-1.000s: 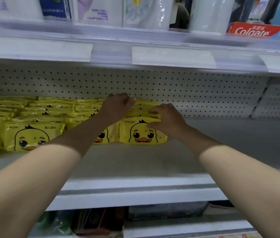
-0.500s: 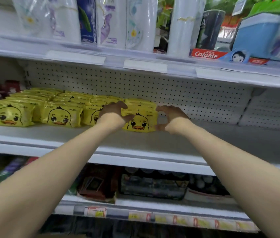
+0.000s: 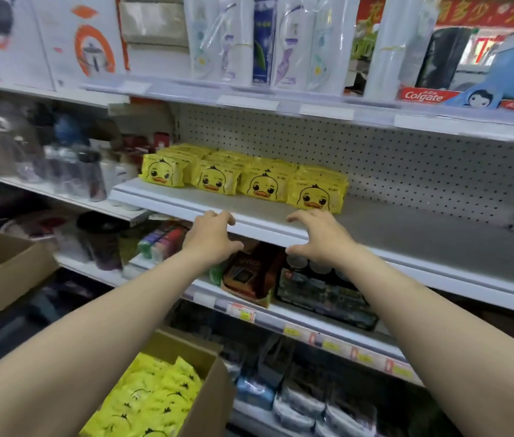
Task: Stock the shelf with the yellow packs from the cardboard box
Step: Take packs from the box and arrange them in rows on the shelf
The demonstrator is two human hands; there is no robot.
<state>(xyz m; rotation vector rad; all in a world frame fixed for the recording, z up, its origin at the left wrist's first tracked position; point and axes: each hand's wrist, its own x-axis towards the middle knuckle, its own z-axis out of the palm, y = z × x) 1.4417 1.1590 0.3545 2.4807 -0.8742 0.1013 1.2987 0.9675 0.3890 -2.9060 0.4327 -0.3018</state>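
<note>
Shop aisle, white metal shelving with a pegboard back (image 3: 407, 165). You face the middle shelf (image 3: 391, 238); its right part is bare.

On its left part, yellow packs (image 3: 265, 187) stand in four rows running back toward the pegboard, fronts toward you. Each front shows a cartoon duck face with an orange bill. The print in the top corners is too small to read.

Your left hand (image 3: 211, 238) and right hand (image 3: 321, 238) hang side by side at the shelf's front edge, below the two right-hand rows and apart from the packs. Both are empty: fingers released, spread and loosely bent, palms down. You cannot tell whether the left fingertips touch the edge strip.

Low in view, under your left forearm, the cardboard box (image 3: 208, 402) sits with flaps open. Inside lies a heap of packs (image 3: 151, 395), the same yellow, jumbled, black duck tufts showing. At far left is a second carton (image 3: 3, 272), open, contents hidden.

Upper shelf: a red toothpaste carton (image 3: 424, 95) reads "Colgate" in white, with small characters above the word. Left of it stand wrapped white bottles (image 3: 239, 42) and a printed box (image 3: 91, 48) picturing a pot. At top right a red banner (image 3: 470, 11) has yellow characters, cut off by the frame.

Lower shelf edge: price tags (image 3: 244, 314), yellow and red, print blurred.
</note>
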